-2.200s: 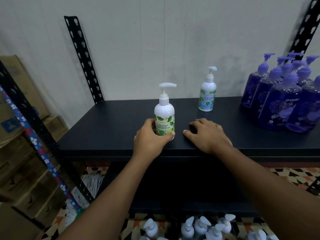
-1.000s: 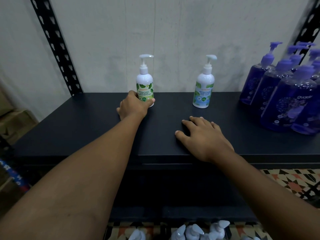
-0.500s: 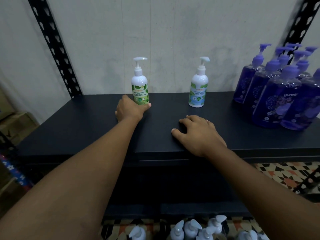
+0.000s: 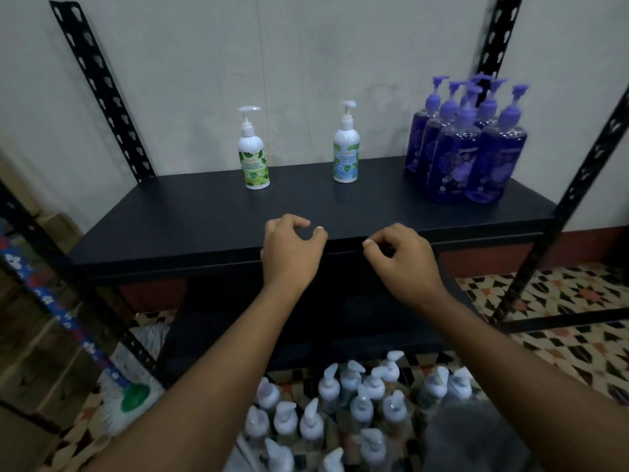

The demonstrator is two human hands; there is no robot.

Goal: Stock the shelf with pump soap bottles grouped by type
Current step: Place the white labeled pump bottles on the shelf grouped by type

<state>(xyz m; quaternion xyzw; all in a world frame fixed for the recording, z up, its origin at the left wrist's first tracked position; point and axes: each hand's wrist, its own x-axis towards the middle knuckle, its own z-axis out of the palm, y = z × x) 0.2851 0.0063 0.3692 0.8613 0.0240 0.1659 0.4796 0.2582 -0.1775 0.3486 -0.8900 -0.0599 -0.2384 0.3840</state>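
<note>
Here, a dark matte metal shelf point(image 4: 204, 229) carries three groups of soap bottles along its back edge, by the pale wall. A white pump bottle with a green leaf label point(image 4: 253, 158) stands upright left of the middle. A white pump bottle with a blue and green label point(image 4: 346, 151) stands upright well apart to its right. At the right end, a tight cluster of translucent purple pump bottles point(image 4: 466, 155) stands with its bottles touching.

The left hand point(image 4: 292, 253) and the right hand point(image 4: 403, 260) hover side by side over the shelf's front edge, clear of every bottle. Their fingers point(image 4: 299, 221) are loosely curled and grasp nothing.

Below, on the patterned tile floor point(image 4: 578, 301), a crowd of clear bottles with white pumps point(image 4: 340, 403) stands packed together in front of the rack.
</note>
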